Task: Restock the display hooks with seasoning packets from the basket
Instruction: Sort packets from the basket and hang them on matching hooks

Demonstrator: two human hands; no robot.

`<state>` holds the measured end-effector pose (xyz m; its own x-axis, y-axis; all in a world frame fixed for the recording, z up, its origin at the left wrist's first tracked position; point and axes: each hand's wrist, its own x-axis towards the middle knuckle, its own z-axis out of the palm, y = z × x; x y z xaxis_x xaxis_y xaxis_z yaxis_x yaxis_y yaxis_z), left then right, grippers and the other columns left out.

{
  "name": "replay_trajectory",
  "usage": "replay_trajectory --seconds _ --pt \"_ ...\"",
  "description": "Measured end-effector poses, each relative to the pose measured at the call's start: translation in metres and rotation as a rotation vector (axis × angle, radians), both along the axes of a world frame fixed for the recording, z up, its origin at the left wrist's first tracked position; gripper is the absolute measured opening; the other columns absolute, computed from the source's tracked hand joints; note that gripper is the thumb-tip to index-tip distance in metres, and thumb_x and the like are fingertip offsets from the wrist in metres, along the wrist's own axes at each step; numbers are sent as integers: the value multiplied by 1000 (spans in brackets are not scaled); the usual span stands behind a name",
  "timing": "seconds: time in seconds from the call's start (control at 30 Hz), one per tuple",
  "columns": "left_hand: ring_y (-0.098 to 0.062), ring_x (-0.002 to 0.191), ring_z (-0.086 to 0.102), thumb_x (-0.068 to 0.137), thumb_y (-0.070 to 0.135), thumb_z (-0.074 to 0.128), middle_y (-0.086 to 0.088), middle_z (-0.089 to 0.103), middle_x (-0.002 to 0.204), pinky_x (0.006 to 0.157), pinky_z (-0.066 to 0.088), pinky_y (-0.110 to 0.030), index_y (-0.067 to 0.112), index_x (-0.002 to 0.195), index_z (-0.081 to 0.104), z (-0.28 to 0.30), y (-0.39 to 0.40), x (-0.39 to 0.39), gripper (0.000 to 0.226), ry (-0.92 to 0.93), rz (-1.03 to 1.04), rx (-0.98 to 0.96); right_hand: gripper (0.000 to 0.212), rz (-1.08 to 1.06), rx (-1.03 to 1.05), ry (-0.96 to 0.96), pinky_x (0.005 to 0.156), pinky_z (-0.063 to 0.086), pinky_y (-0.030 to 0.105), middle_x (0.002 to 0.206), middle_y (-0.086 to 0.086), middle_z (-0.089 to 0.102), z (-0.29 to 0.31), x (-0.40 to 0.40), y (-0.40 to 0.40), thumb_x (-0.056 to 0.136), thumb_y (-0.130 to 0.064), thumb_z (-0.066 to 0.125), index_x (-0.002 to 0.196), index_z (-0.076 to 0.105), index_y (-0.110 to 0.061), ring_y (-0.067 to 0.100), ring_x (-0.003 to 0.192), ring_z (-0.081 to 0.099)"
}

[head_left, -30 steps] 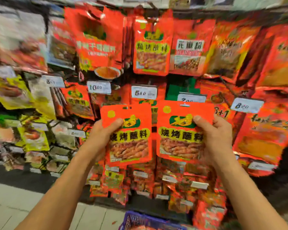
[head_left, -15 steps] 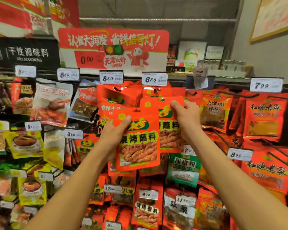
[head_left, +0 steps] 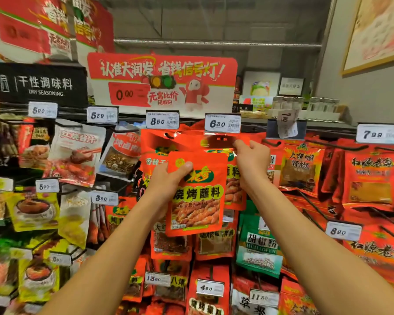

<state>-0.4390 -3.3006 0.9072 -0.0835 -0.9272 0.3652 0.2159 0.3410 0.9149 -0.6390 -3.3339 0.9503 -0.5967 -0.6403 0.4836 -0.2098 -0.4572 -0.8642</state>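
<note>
My left hand [head_left: 166, 180] grips a red barbecue seasoning packet [head_left: 196, 201] by its upper left edge, in front of the rack. Behind it my right hand [head_left: 250, 162] pinches the top of a second red packet [head_left: 233, 178] of the same kind, lifted so its hanging slot [head_left: 221, 139] is level with the hook just under the 6.80 price tag [head_left: 222, 123]. Whether the slot is on the hook cannot be told. The basket is out of view.
Rows of hooks carry red, yellow and green seasoning packets on all sides, with price tags such as the 8.50 tag [head_left: 162, 120]. A red promotional sign [head_left: 162, 84] stands above the rack. A black "Dry Seasoning" sign [head_left: 39, 85] is at upper left.
Both hands have risen from the lower rows to the top row. The right hand has carried its packet up and back to the hook under the 6.80 tag, behind the left hand's packet.
</note>
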Motion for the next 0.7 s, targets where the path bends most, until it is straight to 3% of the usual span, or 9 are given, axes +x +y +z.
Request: replay_trajectory --seconds 0.07,0.13,0.2,0.27,0.33,0.47,0.57,0.63,0.7 --pt "-24 82 77 93 24 71 -6 79 90 71 63 -38 18 86 75 -1 -2 1 11 -7 3 -8 43 -44 30 -7 55 17 38 46 -13 25 -1 -2 -6 73 -30 67 46 35 -21 13 52 22" --pt "-21 80 77 93 25 71 -3 79 87 65 62 -33 17 85 75 -2 -3 1 11 -17 13 -16 38 -60 70 7 56 25 37 51 -17 35 -1 -4 -15 76 -31 68 48 43 -28 14 56 30" --pt "-19 80 77 93 25 71 -2 80 87 64 59 -30 16 88 74 -2 -3 -1 10 -15 5 -19 4 -68 154 16 72 44 33 85 -5 62 -1 -9 -28 84 -36 72 86 69 -34 18 78 56" --pt "-20 83 77 94 25 70 -3 80 89 71 60 -34 16 90 74 -1 -6 -3 10 -11 -14 -12 45 -63 262 -23 89 44 30 123 8 67 1 -13 -45 88 -37 74 127 67 -16 28 111 63" --pt "-24 88 77 95 28 69 -5 80 93 80 61 -41 16 92 74 2 -8 -5 13 -10 -17 -2 49 -131 333 15 92 45 33 133 10 66 8 -19 -59 89 -40 74 129 67 -12 32 121 61" --pt "-23 92 76 99 34 62 -4 80 98 81 62 -39 18 97 74 6 -15 -8 20 -33 -44 -28 44 -193 502 227 81 45 35 124 15 70 19 -26 -74 91 -48 70 112 73 -10 37 115 64" --pt "-20 88 77 99 31 61 -3 80 96 73 62 -32 18 97 73 8 -22 -12 18 -35 -59 -33 51 -205 534 280 88 48 39 128 16 67 19 -30 -75 91 -51 67 120 68 -9 38 118 62" --pt "-20 84 76 98 29 64 -4 79 92 72 62 -36 16 96 73 11 -27 -17 16 -21 -57 -18 51 -212 480 314 84 42 34 129 12 65 14 -32 -64 94 -51 63 126 62 -12 33 116 60" --pt "-22 81 75 96 28 67 -7 79 91 72 62 -39 13 96 73 15 -32 -24 16 4 -67 10 45 -119 310 219 76 40 27 120 5 66 5 -33 -47 96 -48 61 125 61 -14 18 97 60"
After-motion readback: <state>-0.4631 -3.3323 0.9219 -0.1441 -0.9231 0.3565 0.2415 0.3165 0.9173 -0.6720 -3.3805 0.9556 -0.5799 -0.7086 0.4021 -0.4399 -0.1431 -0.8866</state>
